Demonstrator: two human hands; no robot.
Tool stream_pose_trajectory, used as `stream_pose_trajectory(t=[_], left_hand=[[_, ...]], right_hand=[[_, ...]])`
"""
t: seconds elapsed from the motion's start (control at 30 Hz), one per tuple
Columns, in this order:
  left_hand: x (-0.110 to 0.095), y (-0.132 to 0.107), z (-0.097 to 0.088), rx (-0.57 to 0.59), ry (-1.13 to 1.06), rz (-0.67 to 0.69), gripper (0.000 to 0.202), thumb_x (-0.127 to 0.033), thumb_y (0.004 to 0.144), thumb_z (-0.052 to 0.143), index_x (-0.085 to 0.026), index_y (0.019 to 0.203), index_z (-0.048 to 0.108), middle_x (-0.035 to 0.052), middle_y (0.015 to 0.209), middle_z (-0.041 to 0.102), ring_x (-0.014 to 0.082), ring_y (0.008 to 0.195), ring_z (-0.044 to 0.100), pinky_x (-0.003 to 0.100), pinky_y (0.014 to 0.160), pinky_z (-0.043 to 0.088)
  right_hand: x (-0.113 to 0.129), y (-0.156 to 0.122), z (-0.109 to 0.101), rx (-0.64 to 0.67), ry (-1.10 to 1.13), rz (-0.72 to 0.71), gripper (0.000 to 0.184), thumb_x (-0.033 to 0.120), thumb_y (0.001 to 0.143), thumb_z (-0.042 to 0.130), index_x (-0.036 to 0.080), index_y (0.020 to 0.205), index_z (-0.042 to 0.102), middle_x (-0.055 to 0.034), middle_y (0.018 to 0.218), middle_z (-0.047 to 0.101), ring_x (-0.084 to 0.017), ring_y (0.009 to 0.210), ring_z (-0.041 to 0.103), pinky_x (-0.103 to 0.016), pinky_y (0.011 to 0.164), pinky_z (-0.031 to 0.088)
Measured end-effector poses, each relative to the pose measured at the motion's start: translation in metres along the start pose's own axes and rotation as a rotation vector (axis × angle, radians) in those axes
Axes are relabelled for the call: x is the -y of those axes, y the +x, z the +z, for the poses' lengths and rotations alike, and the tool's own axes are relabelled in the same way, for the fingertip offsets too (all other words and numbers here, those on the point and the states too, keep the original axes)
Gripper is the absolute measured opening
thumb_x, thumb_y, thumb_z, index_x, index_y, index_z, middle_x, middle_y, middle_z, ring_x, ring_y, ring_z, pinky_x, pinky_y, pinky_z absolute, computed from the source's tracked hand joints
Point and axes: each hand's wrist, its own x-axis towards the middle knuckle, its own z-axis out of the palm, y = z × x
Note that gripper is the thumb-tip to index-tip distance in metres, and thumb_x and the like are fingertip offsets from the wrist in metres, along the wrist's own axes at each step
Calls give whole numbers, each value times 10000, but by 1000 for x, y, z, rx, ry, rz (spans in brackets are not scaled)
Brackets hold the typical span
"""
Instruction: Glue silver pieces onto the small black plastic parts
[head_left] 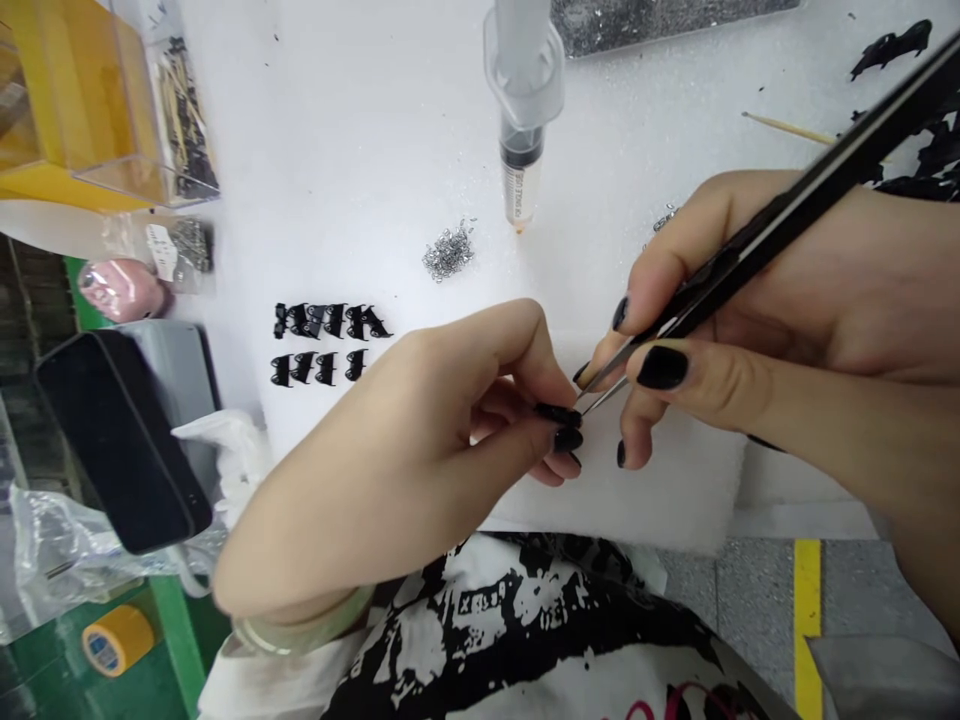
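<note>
My left hand pinches a small black part between thumb and fingertips, low over the white foam pad. My right hand grips black tweezers whose silver tips touch that part. Both hands meet near the pad's front edge. Two rows of small black parts lie on the pad to the left of my left hand.
A glue syringe lies tip-down at the top centre, beside a heap of tiny silver bits. More black parts and a wooden stick sit top right. A yellow box, phone and tape roll are at left.
</note>
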Motion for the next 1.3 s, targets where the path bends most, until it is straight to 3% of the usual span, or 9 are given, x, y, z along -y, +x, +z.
stream_pose_trajectory(t=[0.23, 0.4, 0.47, 0.67, 0.83, 0.97, 1.07, 1.2, 1.3], left_hand=[[0, 0, 0, 8, 14, -1, 156, -33, 870, 603, -188, 849, 613, -55, 796, 774, 128, 726, 786, 161, 652, 655], [2, -2, 0, 9, 25, 20, 132, -60, 876, 611, -192, 868, 615, -56, 817, 778, 139, 731, 787, 164, 650, 658], [3, -1, 0, 11, 25, 37, 130, -60, 875, 607, -189, 868, 619, -51, 818, 780, 146, 733, 789, 165, 645, 657], [0, 1, 0, 4, 8, 15, 149, -32, 867, 584, -174, 859, 627, -34, 815, 785, 140, 737, 788, 178, 671, 658], [0, 0, 0, -7, -4, 30, 147, -25, 854, 575, -163, 830, 623, -79, 753, 757, 137, 743, 786, 175, 670, 636], [1, 0, 2, -17, -12, 25, 140, -25, 839, 579, -155, 810, 623, -101, 698, 721, 129, 710, 779, 160, 649, 612], [1, 1, 2, -18, -14, 29, 133, -32, 842, 571, -151, 819, 626, -101, 703, 717, 127, 706, 778, 164, 653, 605], [0, 1, 1, -22, -21, 22, 123, -43, 833, 579, -154, 819, 629, -113, 683, 703, 132, 699, 781, 171, 650, 598], [0, 1, 1, -23, -17, 23, 116, -52, 830, 588, -158, 824, 635, -116, 663, 692, 139, 691, 783, 171, 644, 600]], right_hand=[[-6, 2, -3, 133, -49, -53, 141, 179, 940, 634, 316, 921, 659, 62, 753, 726, -159, 604, 738, -183, 362, 529], [-6, 3, -2, 137, -28, -5, 154, 171, 929, 647, 324, 912, 653, 72, 707, 728, -161, 509, 691, -202, 228, 294], [-6, 3, -3, 137, -9, -21, 138, 178, 921, 656, 316, 913, 655, 66, 699, 726, -157, 477, 672, -211, 215, 260], [1, 0, 0, 71, -131, -60, 143, 174, 932, 617, 301, 871, 642, 88, 667, 683, -154, 580, 715, -210, 383, 540], [0, 3, 4, 65, -30, -95, 154, 128, 947, 645, 273, 895, 642, 83, 725, 706, -113, 586, 720, -133, 439, 578], [-15, 10, -11, 232, 7, -113, 78, 266, 950, 699, 323, 984, 658, 53, 751, 752, -180, 591, 749, -159, 384, 572], [-20, 10, -18, 257, -12, -104, 76, 314, 951, 703, 339, 1012, 665, 33, 781, 767, -201, 587, 752, -170, 356, 546], [-14, 2, -8, 168, 8, -78, 70, 259, 943, 690, 325, 955, 669, 43, 759, 750, -180, 552, 732, -163, 291, 460], [-6, -3, 1, 52, -2, -45, 118, 190, 932, 658, 303, 902, 653, 44, 774, 738, -171, 553, 719, -192, 292, 466]])
